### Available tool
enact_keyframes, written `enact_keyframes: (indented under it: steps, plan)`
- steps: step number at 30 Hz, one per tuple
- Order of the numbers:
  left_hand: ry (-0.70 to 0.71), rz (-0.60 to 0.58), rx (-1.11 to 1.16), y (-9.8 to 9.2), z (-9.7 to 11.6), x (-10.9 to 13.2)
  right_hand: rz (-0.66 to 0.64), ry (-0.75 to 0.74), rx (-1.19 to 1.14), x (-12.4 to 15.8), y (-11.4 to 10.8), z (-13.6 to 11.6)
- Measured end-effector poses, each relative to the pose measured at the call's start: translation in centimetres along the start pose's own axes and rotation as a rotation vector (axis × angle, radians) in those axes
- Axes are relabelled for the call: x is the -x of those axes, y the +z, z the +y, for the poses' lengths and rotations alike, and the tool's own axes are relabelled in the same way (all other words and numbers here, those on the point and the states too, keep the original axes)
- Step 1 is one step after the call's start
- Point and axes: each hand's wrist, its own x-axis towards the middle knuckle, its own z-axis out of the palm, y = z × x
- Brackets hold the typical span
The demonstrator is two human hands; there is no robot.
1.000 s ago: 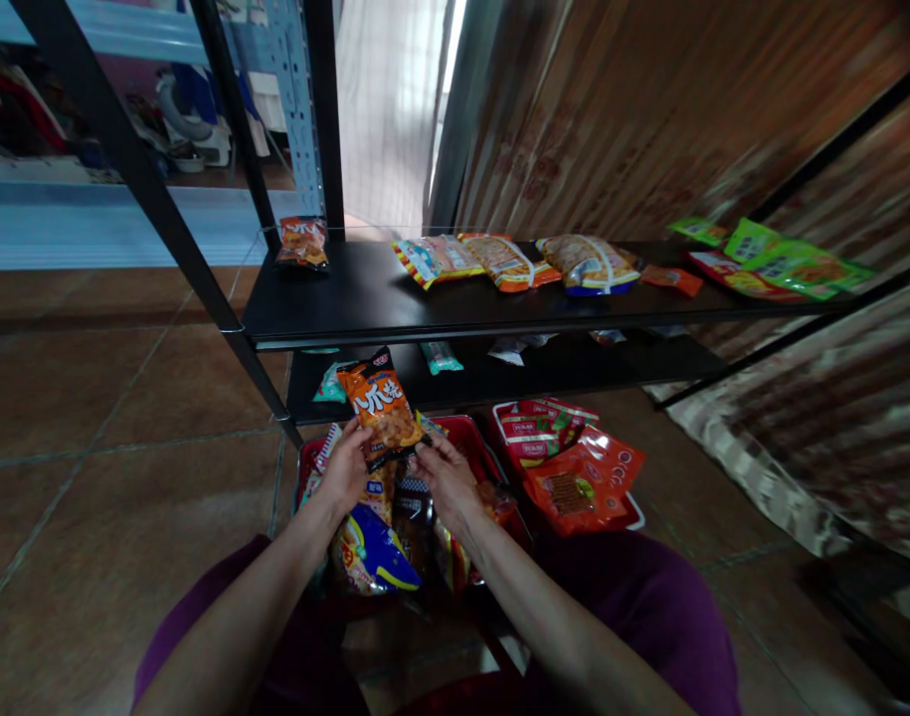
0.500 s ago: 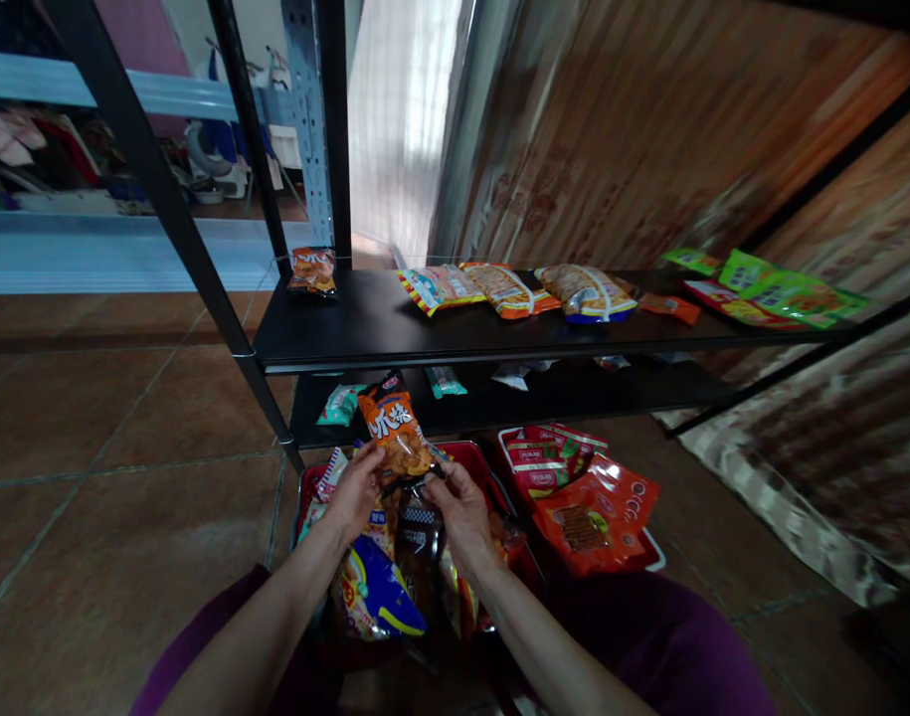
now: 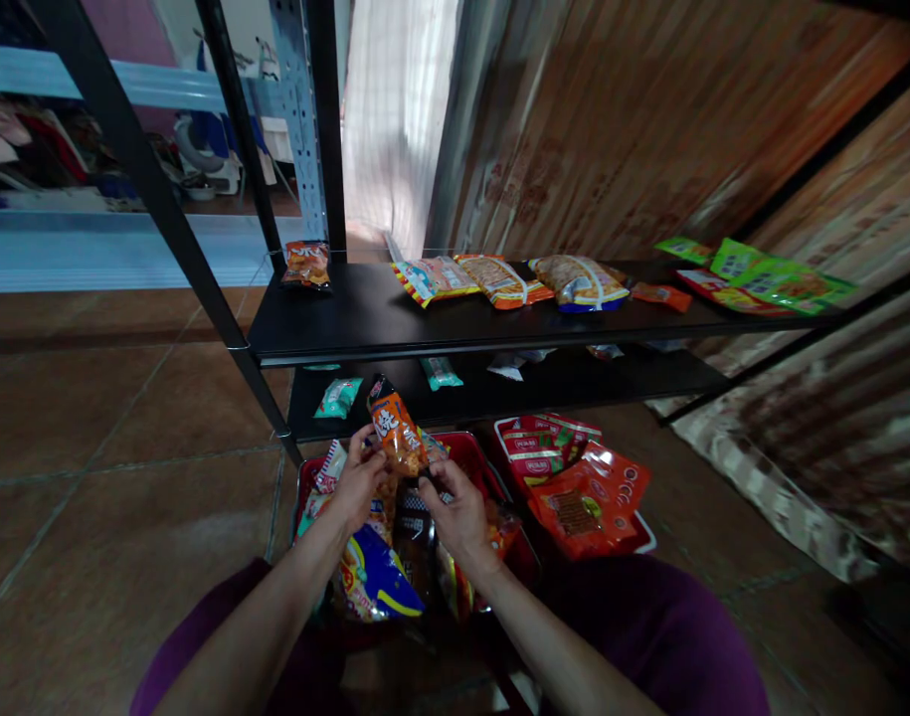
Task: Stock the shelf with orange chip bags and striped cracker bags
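Note:
An orange and black snack bag (image 3: 396, 430) is held tilted above a red basket (image 3: 465, 447). My left hand (image 3: 361, 482) grips the bag's left side, fingers bent around its edge. At the lower right corner of the bag, my right hand (image 3: 458, 512) has its thumb and fingers closed. Underneath, the basket is full of snack packs, among them a blue and yellow bag (image 3: 380, 577) and a dark brown pack (image 3: 415, 527). A similar orange bag (image 3: 306, 264) stands at the left end of the upper black shelf (image 3: 350, 318).
More bags lie along the upper shelf, including a clear-fronted nut-coloured bag (image 3: 580, 281) and green packs (image 3: 768, 278). Teal packs (image 3: 339, 398) are on the lower shelf (image 3: 544, 388). A second basket (image 3: 646, 537) with red and orange packs (image 3: 589, 502) stands to the right.
The orange snack bag has turned in my hands, its top now leaning further left and its printed front angled. The whole view has shifted slightly.

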Motion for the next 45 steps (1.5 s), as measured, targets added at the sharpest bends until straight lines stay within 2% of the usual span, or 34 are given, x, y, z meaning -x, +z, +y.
enact_keyframes:
  steps: [5,8,12,16,20,22,24,26,28,30,32,35,40,45]
  plan:
    - [-0.074,-0.15,0.165,-0.1,1.3,-0.2,-0.131,-0.36,0.535,0.9,-0.5,-0.9]
    - [-0.023,-0.177,0.214,0.1,1.7,0.0,-0.188,-0.492,0.708,1.5,-0.3,-1.3]
    - [0.044,-0.118,0.241,0.5,1.7,0.2,-0.229,-0.554,0.775,2.2,0.4,-1.2]
    - [0.008,-0.021,0.244,0.4,1.4,-0.2,-0.283,-0.576,0.794,2.7,1.0,-1.0]
    - [0.014,0.022,0.264,0.3,1.6,-0.5,-0.329,-0.549,0.664,3.0,0.6,-0.9]
    - [0.0,0.039,0.295,0.3,1.9,-0.6,-0.296,-0.483,0.532,2.9,0.1,-0.6]
    - [-0.032,0.054,0.319,0.2,2.3,-0.6,-0.161,-0.345,0.379,2.6,-0.4,-0.2]
    - [-0.073,0.056,0.325,0.0,2.6,-0.6,0.024,-0.111,0.161,1.9,-0.7,0.4]
    - [-0.106,0.047,0.326,-0.1,2.8,-0.5,0.129,0.214,-0.15,1.2,-0.7,0.9]
    - [-0.121,0.04,0.335,0.0,2.9,-0.5,0.111,0.536,-0.471,0.6,-0.5,1.2]
    - [-0.124,0.034,0.342,0.0,2.8,-0.4,0.035,0.72,-0.694,0.3,-0.3,1.2]
    - [-0.128,0.028,0.32,0.0,2.8,-0.4,0.002,0.772,-0.845,0.2,0.1,1.2]
    - [-0.122,-0.013,0.286,-0.1,3.1,-0.6,0.11,0.859,-0.988,0.1,0.3,2.1]
    - [-0.043,-0.008,0.333,0.0,3.6,-0.9,0.124,0.858,-1.02,0.5,0.2,3.2]
